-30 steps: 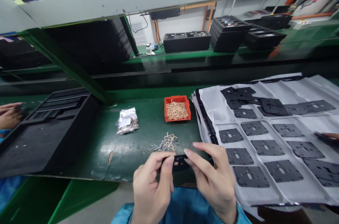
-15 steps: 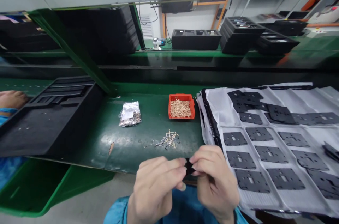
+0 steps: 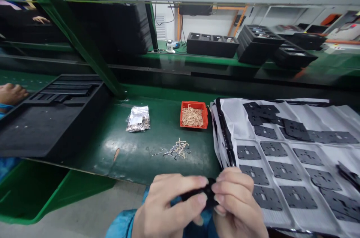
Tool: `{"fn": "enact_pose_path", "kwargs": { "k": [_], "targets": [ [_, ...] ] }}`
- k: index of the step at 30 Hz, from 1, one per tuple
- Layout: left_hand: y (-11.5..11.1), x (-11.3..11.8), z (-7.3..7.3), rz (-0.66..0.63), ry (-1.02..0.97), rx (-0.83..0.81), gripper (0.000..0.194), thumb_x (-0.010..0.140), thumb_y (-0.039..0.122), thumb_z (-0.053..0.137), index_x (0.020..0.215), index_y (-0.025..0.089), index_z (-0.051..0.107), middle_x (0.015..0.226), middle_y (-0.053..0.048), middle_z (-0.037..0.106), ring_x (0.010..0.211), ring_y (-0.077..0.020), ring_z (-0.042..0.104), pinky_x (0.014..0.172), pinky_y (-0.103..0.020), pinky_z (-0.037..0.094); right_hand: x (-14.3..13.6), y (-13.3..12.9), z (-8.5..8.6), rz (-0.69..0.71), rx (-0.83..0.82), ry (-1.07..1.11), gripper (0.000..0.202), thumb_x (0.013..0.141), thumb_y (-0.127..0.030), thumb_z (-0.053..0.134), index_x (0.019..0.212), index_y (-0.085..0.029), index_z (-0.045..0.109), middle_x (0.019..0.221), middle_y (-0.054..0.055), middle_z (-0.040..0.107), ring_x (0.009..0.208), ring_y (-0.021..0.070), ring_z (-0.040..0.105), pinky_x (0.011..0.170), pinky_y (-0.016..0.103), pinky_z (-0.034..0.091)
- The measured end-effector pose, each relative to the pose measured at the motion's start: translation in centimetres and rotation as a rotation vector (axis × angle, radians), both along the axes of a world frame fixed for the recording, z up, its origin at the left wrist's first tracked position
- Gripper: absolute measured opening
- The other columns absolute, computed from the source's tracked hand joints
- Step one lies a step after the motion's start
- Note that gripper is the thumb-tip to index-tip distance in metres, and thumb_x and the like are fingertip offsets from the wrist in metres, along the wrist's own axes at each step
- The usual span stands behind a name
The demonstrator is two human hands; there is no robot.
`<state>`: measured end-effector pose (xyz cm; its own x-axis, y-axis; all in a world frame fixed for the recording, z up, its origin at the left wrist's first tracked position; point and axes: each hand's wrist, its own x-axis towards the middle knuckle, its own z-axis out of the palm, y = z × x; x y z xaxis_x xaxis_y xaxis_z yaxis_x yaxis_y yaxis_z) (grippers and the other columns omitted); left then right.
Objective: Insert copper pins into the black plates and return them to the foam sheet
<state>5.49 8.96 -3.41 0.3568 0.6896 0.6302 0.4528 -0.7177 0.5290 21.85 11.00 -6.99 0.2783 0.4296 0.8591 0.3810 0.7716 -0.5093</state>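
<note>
A small black piece (image 3: 207, 192) is pinched between both my hands at the front edge of the bench; fingers cover much of it, so its exact kind stays unclear. My left hand (image 3: 171, 204) grips its left side between thumb and fingers. On its right side the fingertips of my right hand (image 3: 239, 200) are closed. Beyond the hands lies a loose heap of small bent metal pins (image 3: 178, 149), some gold-coloured, some dark. Behind that heap stands a red bin (image 3: 194, 124) filled with gold-coloured bent pins. A clear plastic bag (image 3: 138, 119) of small parts rests to its left.
At right, a white-lined tray (image 3: 287, 202) carries rows of flat black plates (image 3: 299, 196). A large black tray (image 3: 28, 125) sits left, beside another person's hand (image 3: 12, 93). A green crate (image 3: 56, 189) stands below the bench edge. A green post (image 3: 81, 47) rises behind.
Both my hands have moved slightly down and right with the black piece, which now shows more of itself. The view has tilted a little. The other person's hand has shifted slightly.
</note>
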Motion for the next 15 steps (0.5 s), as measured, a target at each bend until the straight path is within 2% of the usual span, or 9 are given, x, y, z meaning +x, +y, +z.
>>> {"fn": "enact_pose_path", "kwargs": {
  "k": [3,5,6,7,9,10,12,13,15],
  "targets": [
    [-0.9,-0.5,-0.7,0.152,0.127,0.036,0.020,0.102,0.011,0.058,0.108,0.023,0.073,0.094,-0.005,0.083,0.064,-0.0131,0.075,0.069,-0.025,0.060,-0.1,-0.1,-0.6,-0.013,-0.035,0.016,0.023,0.095,-0.008,0.057,0.077,-0.021,0.063,0.066,0.000,0.059,0.059,0.0151,0.052,0.054,0.034,0.042],
    [1.3,-1.5,-0.6,0.191,0.111,0.028,0.027,0.105,0.012,0.052,0.093,0.023,0.074,0.078,0.000,0.080,0.061,-0.0123,0.074,0.060,-0.023,0.056,-0.3,-0.2,-1.6,0.016,-0.148,-0.020,0.020,0.096,-0.008,0.057,0.084,-0.020,0.067,0.074,0.002,0.064,0.067,0.0167,0.060,0.061,0.035,0.049],
    [3.7,-2.1,-0.4,0.228,0.082,0.010,0.032,0.106,0.014,0.049,0.086,0.023,0.073,0.074,0.000,0.079,0.061,-0.0129,0.075,0.058,-0.023,0.055,-0.4,-0.3,-2.1,0.014,-0.244,-0.036,0.017,0.097,-0.009,0.058,0.097,-0.019,0.071,0.084,0.004,0.070,0.077,0.0188,0.066,0.067,0.036,0.055],
    [6.9,-2.7,-0.2,0.285,0.075,-0.031,0.038,0.107,0.017,0.047,0.078,0.023,0.070,0.072,0.000,0.078,0.062,-0.0138,0.074,0.057,-0.024,0.055,-0.6,-0.5,-2.7,0.001,-0.344,-0.048,0.023,0.098,-0.010,0.058,0.115,-0.019,0.071,0.098,0.008,0.074,0.090,0.0207,0.070,0.075,0.036,0.059],
    [15.0,-3.3,-0.2,0.443,0.104,-0.147,0.031,0.107,0.020,0.051,0.083,0.017,0.071,0.083,-0.006,0.079,0.075,-0.0191,0.076,0.069,-0.030,0.060,-1.1,-0.8,-3.7,0.022,-0.524,-0.085,0.045,0.100,-0.014,0.059,0.145,-0.021,0.058,0.120,0.011,0.075,0.108,0.0216,0.071,0.087,0.036,0.062],
    [19.3,-3.1,-0.4,0.486,0.141,-0.220,0.024,0.107,0.022,0.057,0.090,0.015,0.072,0.089,-0.006,0.079,0.080,-0.0202,0.076,0.074,-0.034,0.062,-1.4,-1.1,-4.0,0.074,-0.575,-0.115,0.050,0.102,-0.016,0.058,0.151,-0.023,0.054,0.122,0.011,0.075,0.109,0.0210,0.072,0.089,0.035,0.063],
    [26.9,-1.9,-1.1,0.509,0.229,-0.357,0.017,0.104,0.030,0.067,0.104,0.014,0.073,0.100,-0.005,0.077,0.086,-0.0193,0.075,0.079,-0.037,0.064,-2.0,-1.7,-4.2,0.201,-0.614,-0.161,0.043,0.103,-0.017,0.056,0.145,-0.026,0.059,0.114,0.008,0.077,0.105,0.0198,0.073,0.089,0.032,0.063],
    [29.8,-1.0,-1.6,0.512,0.270,-0.409,0.019,0.103,0.032,0.069,0.110,0.014,0.072,0.106,-0.006,0.076,0.090,-0.0201,0.075,0.082,-0.039,0.064,-2.3,-2.1,-4.2,0.245,-0.625,-0.155,0.037,0.103,-0.017,0.056,0.138,-0.027,0.064,0.109,0.006,0.077,0.102,0.0195,0.074,0.087,0.032,0.064],
    [33.0,0.6,-2.6,0.525,0.342,-0.475,0.026,0.102,0.032,0.072,0.121,0.015,0.070,0.120,-0.009,0.073,0.100,-0.0231,0.074,0.088,-0.043,0.064,-2.9,-2.8,-4.2,0.273,-0.652,-0.080,0.030,0.102,-0.014,0.056,0.125,-0.028,0.070,0.103,0.005,0.077,0.097,0.0190,0.073,0.081,0.029,0.064]
  ]
}}
